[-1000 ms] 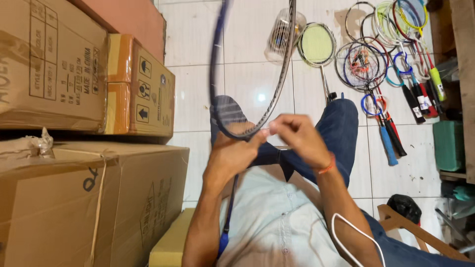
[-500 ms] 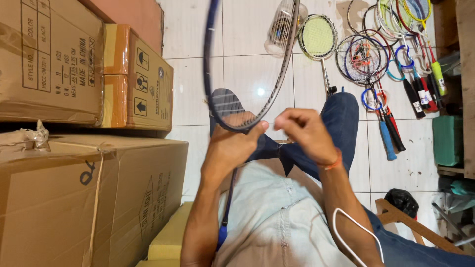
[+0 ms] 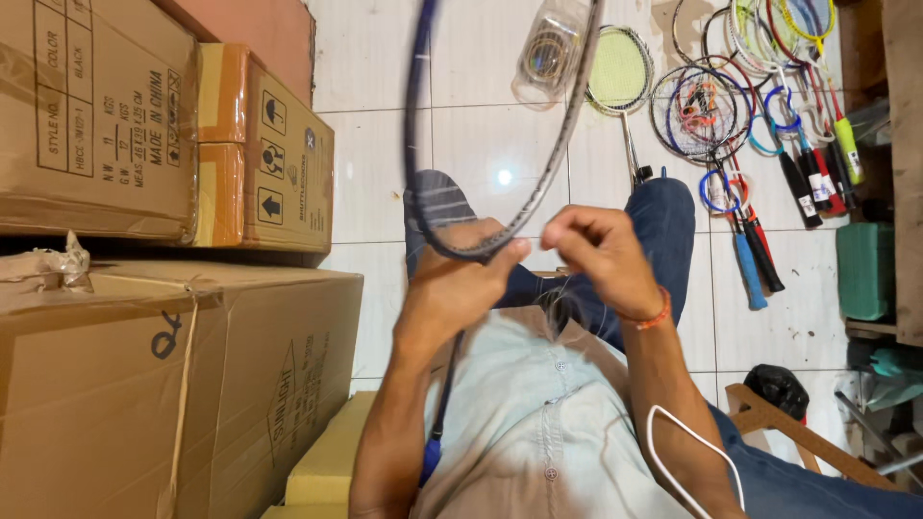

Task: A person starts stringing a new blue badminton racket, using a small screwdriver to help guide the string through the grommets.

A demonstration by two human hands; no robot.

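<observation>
Head view: unstrung racket frame (image 3: 567, 125) was held over the lap, left hand (image 3: 460, 279) clamped on its lower rim. Right hand (image 3: 601, 252) was closed in a pinch just beside it (string, if any, too thin to make out). Frame top cut off by the picture edge; shaft (image 3: 444, 394) ran down behind the left forearm. Clear plastic bag (image 3: 550, 53) on the floor held coiled string. Pile of rackets (image 3: 740, 106) lay beyond, cardboard boxes (image 3: 173, 375) stacked at left.
</observation>
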